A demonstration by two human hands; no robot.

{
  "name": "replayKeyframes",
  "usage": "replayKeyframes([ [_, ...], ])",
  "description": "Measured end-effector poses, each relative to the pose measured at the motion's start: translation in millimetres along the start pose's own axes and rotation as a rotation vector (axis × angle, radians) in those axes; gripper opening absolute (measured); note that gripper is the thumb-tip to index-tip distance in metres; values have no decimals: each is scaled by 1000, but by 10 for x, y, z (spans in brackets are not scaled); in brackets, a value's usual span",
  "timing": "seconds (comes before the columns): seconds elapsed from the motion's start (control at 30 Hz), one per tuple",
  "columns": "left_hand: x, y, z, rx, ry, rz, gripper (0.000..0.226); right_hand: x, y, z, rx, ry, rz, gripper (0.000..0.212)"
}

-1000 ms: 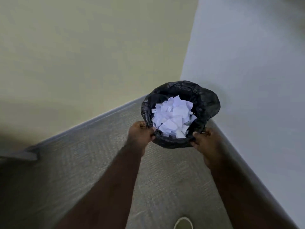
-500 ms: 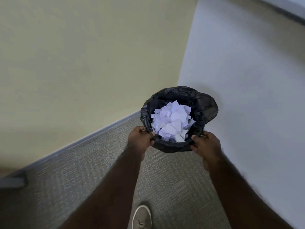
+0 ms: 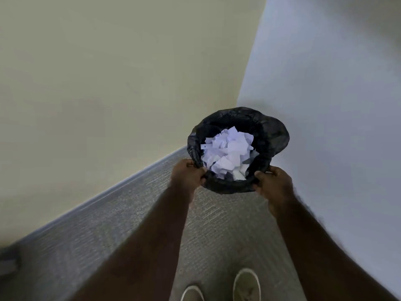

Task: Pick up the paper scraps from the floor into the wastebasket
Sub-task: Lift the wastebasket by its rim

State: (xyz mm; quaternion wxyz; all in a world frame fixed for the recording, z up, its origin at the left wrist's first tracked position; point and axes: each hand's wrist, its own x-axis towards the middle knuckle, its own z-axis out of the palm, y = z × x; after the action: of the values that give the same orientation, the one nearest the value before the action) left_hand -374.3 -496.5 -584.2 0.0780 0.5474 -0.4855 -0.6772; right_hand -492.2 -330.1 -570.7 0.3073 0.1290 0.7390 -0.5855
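A round wastebasket (image 3: pixel 273 135) lined with a black plastic bag sits in front of me, near a room corner. White paper scraps (image 3: pixel 230 153) fill it in a heap. My left hand (image 3: pixel 186 174) grips the near left rim, fingers curled over the bag's edge. My right hand (image 3: pixel 274 183) grips the near right rim the same way. Both arms reach forward from the bottom of the view. No loose scraps show on the carpet in view.
Grey carpet (image 3: pixel 121 224) covers the floor. A cream wall (image 3: pixel 121 79) rises on the left with a grey baseboard (image 3: pixel 108 192); a pale blue-grey wall (image 3: pixel 338 83) stands on the right. Two light shoes (image 3: pixel 246 283) show at the bottom edge.
The view has shifted slightly and both shoes have come into view at the bottom. My hands keep their grip on the wastebasket rim, which stays in the corner.
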Motion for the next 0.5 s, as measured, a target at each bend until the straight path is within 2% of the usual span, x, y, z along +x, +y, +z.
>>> replayKeyframes([
  [0.07, 157, -43, 75, 38, 2, -2, 10, 213, 101, 26, -34, 12, 7, 32],
  [0.2, 509, -147, 191, 65, 23, -10, 8, 569, 250, 125, -109, -17, 7, 38],
  [0.3, 807, -267, 300, 66, 25, -32, 19, 870, 399, 148, -99, -24, 26, 25],
  [0.5, 1331, -405, 378, 77, 17, -20, 14, 1452, 602, 347, -32, -31, 73, 19],
])
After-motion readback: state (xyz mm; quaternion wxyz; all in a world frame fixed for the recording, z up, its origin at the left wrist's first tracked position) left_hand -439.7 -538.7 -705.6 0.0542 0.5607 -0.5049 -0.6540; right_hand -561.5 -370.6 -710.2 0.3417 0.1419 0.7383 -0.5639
